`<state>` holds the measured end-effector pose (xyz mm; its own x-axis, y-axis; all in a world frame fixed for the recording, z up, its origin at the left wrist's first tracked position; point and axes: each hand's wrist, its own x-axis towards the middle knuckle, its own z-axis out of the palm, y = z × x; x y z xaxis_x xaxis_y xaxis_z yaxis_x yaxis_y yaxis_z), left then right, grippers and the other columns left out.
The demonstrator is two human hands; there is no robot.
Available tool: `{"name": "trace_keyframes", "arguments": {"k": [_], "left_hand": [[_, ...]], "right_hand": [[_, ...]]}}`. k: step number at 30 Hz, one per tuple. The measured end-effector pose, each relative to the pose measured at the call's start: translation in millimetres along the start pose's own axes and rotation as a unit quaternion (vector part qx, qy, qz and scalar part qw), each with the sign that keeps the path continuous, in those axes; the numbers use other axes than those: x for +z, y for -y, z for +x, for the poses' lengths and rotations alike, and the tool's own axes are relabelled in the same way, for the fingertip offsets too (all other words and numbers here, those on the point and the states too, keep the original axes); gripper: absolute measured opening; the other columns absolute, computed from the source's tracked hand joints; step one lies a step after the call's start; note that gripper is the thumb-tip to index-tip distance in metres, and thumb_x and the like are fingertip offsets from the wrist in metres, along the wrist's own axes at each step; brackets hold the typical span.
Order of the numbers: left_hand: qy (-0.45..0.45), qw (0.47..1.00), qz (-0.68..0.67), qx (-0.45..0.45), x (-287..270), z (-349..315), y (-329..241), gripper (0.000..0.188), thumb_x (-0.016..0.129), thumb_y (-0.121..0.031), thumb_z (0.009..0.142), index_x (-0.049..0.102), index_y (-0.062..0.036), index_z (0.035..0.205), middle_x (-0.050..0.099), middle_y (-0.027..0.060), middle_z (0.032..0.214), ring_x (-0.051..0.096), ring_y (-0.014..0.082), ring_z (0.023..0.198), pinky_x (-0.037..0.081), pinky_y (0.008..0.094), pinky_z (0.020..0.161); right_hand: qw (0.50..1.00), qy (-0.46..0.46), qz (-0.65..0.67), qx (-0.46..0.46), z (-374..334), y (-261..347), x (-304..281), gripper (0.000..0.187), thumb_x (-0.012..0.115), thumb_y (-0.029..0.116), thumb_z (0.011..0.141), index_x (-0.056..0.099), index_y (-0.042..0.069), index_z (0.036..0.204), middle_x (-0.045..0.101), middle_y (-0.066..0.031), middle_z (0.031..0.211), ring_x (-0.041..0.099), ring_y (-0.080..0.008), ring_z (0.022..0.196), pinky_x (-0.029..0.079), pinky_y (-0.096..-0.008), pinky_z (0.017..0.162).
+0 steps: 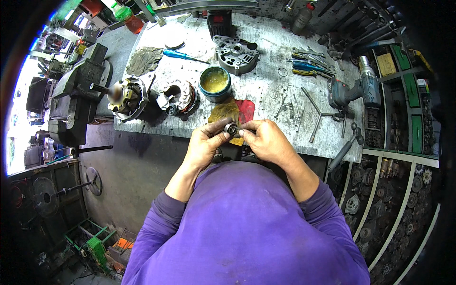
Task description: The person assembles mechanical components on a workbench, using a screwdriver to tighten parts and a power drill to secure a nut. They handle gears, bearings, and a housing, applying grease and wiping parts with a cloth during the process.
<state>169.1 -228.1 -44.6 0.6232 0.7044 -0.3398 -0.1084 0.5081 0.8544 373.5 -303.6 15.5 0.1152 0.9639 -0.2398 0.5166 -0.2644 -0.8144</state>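
Note:
Close to my body, at the bench's front edge, a small dark ring-shaped bearing (231, 128) is pinched between the fingers and thumb of my left hand (203, 142). My right hand (270, 141) grips its right side with thumb and index finger. Just beyond lie a stained yellow-brown cloth (222, 112) and a red cloth (245, 109). Behind them stands an uncovered blue-green tub (216, 97) of yellow grease (215, 80). To the left sit a round copper-wound part (178, 97) and a metal housing with a shaft (128, 97).
A bench vise (78, 90) stands left. A cast housing (237, 54), blue screwdriver (183, 55) and grey gloves (144, 60) lie farther back. On the right are pliers (311, 69), a three-armed wrench (317, 114), a cordless impact wrench (365, 88), a hammer (346, 148) and parts shelves (392, 228).

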Motion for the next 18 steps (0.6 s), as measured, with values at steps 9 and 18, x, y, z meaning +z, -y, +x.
{"name": "trace_keyframes", "arguments": {"k": [9, 18], "left_hand": [[-0.044, 0.986, 0.146, 0.075, 4.4, -3.8, 1.4, 0.042, 0.075, -0.006, 0.098, 0.068, 0.0010, 0.139, 0.076, 0.0105, 0.124, 0.066, 0.0074, 0.099, 0.055, 0.0239, 0.084], [-0.045, 0.993, 0.103, 0.043, 1.0, -6.5, -2.5, 0.041, 0.078, -0.008, 0.097, 0.070, -0.0033, 0.137, 0.077, 0.0054, 0.113, 0.063, 0.0022, 0.081, 0.049, 0.0185, 0.056]], "right_hand": [[0.999, -0.023, -0.023, 0.011, -2.0, 4.3, 8.0, 0.026, 0.070, 0.017, 0.097, 0.076, -0.006, 0.106, 0.074, -0.0240, 0.084, 0.074, -0.0304, 0.074, 0.057, -0.0409, 0.072], [0.998, -0.052, -0.001, -0.039, -0.3, -6.2, 21.6, 0.024, 0.069, 0.015, 0.097, 0.076, -0.007, 0.106, 0.076, -0.0243, 0.091, 0.075, -0.0342, 0.079, 0.058, -0.0407, 0.075]]}}
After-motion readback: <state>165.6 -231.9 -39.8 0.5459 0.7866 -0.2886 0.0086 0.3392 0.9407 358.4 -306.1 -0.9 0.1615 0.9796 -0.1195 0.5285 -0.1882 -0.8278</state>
